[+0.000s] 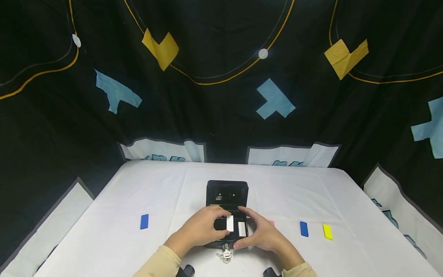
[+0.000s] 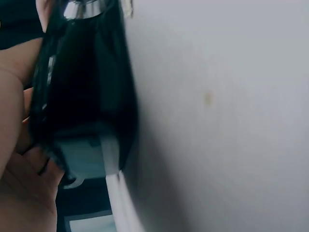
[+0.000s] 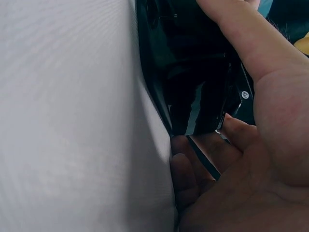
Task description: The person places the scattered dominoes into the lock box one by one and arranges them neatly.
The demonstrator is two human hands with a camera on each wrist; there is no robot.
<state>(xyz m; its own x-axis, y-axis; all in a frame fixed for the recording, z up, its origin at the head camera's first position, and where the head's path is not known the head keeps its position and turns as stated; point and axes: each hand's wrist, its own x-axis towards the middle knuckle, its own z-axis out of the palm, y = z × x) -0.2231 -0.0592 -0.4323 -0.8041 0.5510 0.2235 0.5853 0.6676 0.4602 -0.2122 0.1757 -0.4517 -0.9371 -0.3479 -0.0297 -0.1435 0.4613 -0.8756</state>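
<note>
A small black cash box [image 1: 219, 224] stands in the middle of the table with its lid [image 1: 227, 192] raised. My left hand [image 1: 200, 229] is over the box's left part, pinching a white block [image 1: 230, 223] upright between thumb and fingers. Another white block [image 1: 242, 229] lies in the right compartment. With thumb at the front and fingers towards the back, my right hand [image 1: 263, 233] grips the right side of the box. The right wrist view shows those fingers beside the glossy box wall [image 3: 186, 82]. Keys [image 1: 226, 255] hang from the front lock.
On the white table [image 1: 166, 192] a blue block [image 1: 144, 221] lies to the left. Another blue block [image 1: 303, 229] and a yellow block [image 1: 327, 232] lie to the right. A pink block [image 1: 271, 222] peeks out behind my right hand. Black curtain [image 1: 221, 115] hangs behind the table.
</note>
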